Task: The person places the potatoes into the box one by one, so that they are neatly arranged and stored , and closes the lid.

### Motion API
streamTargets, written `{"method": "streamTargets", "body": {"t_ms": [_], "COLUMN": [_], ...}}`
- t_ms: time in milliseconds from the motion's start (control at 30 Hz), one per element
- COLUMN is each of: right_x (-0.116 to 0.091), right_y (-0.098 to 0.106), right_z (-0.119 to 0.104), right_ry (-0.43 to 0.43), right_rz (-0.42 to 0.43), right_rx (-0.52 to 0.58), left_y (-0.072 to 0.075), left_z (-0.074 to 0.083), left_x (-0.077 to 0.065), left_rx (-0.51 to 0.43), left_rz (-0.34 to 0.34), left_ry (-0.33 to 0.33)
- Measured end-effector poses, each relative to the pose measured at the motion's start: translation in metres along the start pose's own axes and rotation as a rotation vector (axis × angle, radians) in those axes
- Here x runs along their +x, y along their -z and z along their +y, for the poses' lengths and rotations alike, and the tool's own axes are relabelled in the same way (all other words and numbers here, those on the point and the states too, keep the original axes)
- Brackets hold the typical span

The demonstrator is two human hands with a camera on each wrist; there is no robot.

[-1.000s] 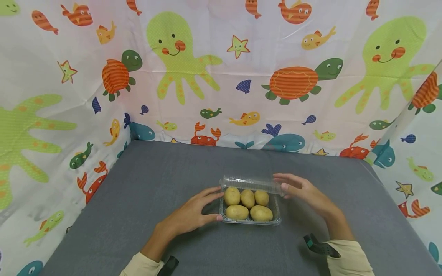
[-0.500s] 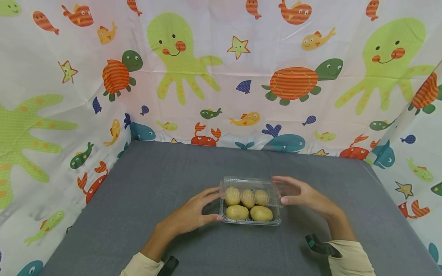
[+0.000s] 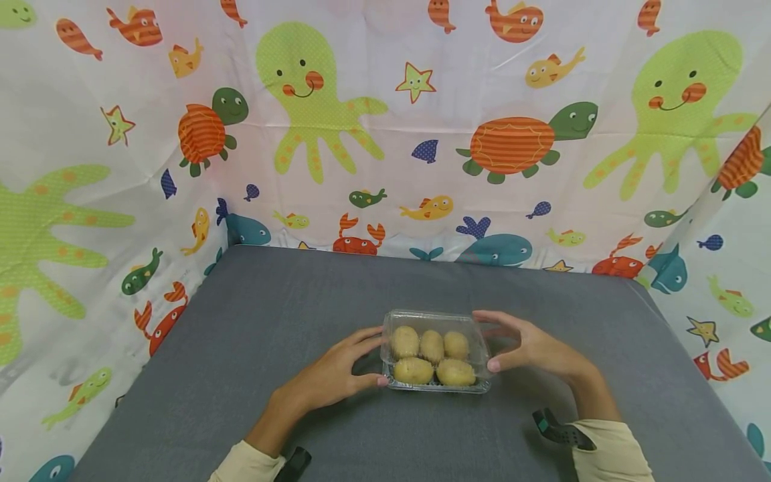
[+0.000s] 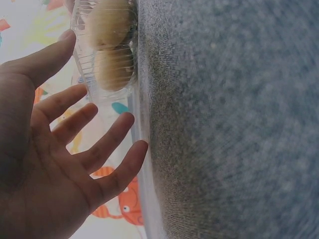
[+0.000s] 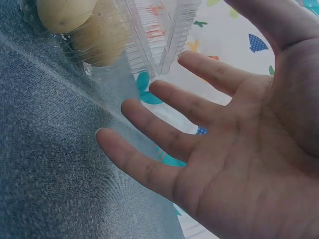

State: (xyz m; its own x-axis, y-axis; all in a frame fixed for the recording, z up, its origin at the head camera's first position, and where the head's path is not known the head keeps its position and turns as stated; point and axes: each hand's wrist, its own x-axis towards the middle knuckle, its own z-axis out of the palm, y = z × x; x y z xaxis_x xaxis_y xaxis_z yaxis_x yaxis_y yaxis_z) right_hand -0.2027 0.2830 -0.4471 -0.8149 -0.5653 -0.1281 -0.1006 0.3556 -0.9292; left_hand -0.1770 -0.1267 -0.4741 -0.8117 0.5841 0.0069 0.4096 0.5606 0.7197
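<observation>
A clear plastic clamshell box (image 3: 485, 387) sits on the grey cloth with several potatoes (image 3: 413, 370) inside, in two rows. Its hinged lid (image 3: 430, 318) slants over them, its front edge a little above the base's front rim. My left hand (image 3: 337, 371) is at the box's left side, thumb near the front corner and fingers spread; in the left wrist view the thumb tip (image 4: 67, 37) is right at the plastic. My right hand (image 3: 533, 345) spans the lid's right side, thumb at its front and index finger at its back. The right wrist view shows its fingers (image 5: 164, 132) extended.
Grey cloth (image 3: 289, 288) covers the table under and around the box. A white curtain (image 3: 373, 87) printed with sea animals stands behind the table and along both sides. Dark straps (image 3: 563, 430) are at both wrists, by the beige sleeves.
The lid has swung forward and down from near upright, now covering both rows of potatoes. My right hand has moved slightly with it, its thumb lower. My left hand has stayed in place.
</observation>
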Motion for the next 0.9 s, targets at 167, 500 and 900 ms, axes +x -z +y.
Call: {"method": "streamTargets", "body": {"t_ms": [167, 500, 900], "right_x": [0.001, 0.0027, 0.0025], "right_y": [-0.0019, -0.0036, -0.003], "right_z": [-0.0004, 0.0007, 0.001], "right_ry": [-0.023, -0.037, -0.037], "right_rz": [-0.002, 0.002, 0.001], "right_rx": [0.009, -0.007, -0.011], "left_y": [0.0005, -0.0005, -0.0006], "left_z": [0.0013, 0.0019, 0.0027], "left_x": [-0.0002, -0.0009, 0.0001], "left_rx": [0.005, -0.028, -0.075], "left_rz": [0.008, 0.036, 0.042], "left_ry": [0.01, 0.034, 0.038]}}
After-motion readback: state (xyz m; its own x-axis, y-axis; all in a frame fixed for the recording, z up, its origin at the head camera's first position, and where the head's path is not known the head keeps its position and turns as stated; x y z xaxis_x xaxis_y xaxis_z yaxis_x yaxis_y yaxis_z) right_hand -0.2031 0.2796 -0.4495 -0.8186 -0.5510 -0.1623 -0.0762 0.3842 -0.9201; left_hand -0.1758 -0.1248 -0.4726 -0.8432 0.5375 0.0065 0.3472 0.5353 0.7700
